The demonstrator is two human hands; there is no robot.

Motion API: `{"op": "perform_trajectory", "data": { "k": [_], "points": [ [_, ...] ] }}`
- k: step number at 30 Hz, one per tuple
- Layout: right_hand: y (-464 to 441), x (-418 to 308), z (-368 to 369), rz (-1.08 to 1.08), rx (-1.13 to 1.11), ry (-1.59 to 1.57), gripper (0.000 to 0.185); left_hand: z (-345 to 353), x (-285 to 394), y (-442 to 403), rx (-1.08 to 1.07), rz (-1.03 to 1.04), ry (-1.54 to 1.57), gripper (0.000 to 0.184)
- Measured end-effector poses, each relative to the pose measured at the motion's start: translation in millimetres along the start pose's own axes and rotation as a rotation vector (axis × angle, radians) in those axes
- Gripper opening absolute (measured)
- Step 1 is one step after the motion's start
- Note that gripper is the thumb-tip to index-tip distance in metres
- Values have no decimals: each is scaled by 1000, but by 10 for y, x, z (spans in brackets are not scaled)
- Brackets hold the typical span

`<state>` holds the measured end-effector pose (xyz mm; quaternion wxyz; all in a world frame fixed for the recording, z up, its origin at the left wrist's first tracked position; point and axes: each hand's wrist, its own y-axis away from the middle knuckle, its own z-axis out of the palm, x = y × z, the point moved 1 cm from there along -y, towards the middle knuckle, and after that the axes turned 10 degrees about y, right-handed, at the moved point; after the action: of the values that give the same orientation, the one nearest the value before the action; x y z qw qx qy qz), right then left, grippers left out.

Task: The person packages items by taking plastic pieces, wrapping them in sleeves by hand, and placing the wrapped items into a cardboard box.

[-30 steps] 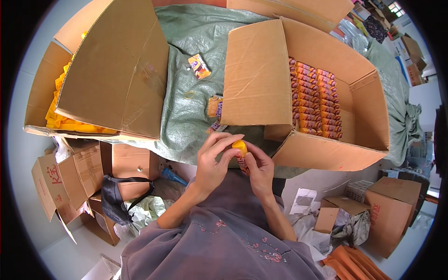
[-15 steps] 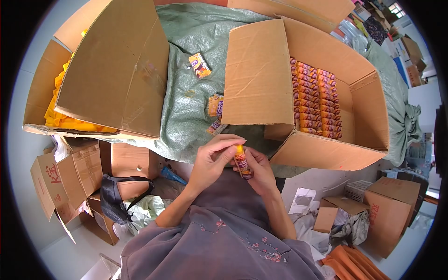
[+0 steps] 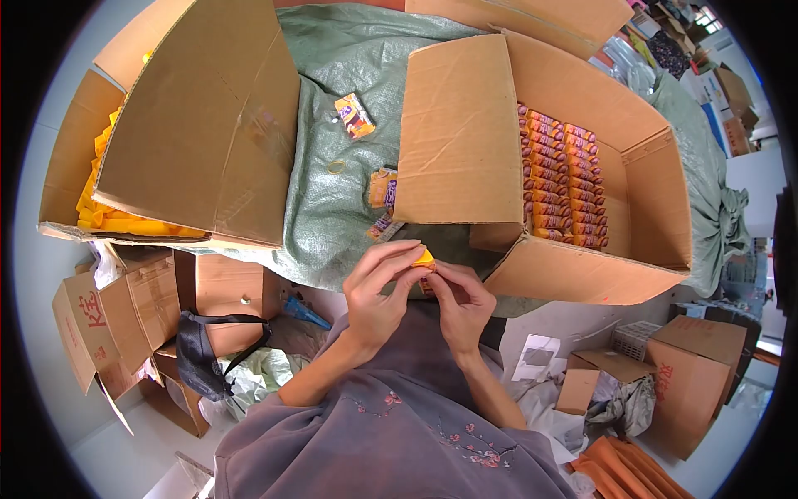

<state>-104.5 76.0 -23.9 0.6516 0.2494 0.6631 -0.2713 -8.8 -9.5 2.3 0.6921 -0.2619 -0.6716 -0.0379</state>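
Held a small yellow-topped tube [image 3: 426, 261] in front of the body, between the left hand [image 3: 376, 301] and the right hand [image 3: 462, 306], with fingers of each touching it. Grasped it from the upper left with the left thumb and bent fingers close about the yellow top; pinched at the right and lower down with the right thumb and fingers, hiding most of the orange and purple body. Had both hands thus closed on the same tube, just beyond the grey garment [image 3: 374, 432] with pink blossoms.

Had a green woven sheet [image 3: 320, 224] beyond the hands, with a printed packet [image 3: 355, 116] lying far up it, a thin yellow ring [image 3: 336, 167] below that, and more printed packaging [image 3: 383, 188] beside the flap of the right-hand carton [image 3: 598, 279]. Had side-by-side columns of orange and purple wrapped tubes [image 3: 573, 179] inside that carton, nearer its left side. Had yellow pieces [image 3: 133, 224] inside the left-hand carton [image 3: 71, 179], partly hidden by its raised flap. Had a black bag [image 3: 199, 358] lower left, and an orange cloth [image 3: 623, 470] lower right.
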Motion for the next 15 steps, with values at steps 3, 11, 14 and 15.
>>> {"op": "perform_trajectory", "data": {
  "k": [3, 11, 14, 15],
  "points": [
    [3, 40, 5, -25, 34, 11, 17, 11, 29, -8, 3, 97, -84, 24],
    [-6, 62, -5, 35, 46, -65, 16, 35, 19, -35, -7, 123, -113, 23],
    [-5, 89, 6, 43, 43, -68, 16, 37, 20, -42, -5, 113, -110, 22],
    [-7, 94, 9, 49, 42, -69, 16, 36, 21, -46, -4, 111, -113, 22]
  ]
}}
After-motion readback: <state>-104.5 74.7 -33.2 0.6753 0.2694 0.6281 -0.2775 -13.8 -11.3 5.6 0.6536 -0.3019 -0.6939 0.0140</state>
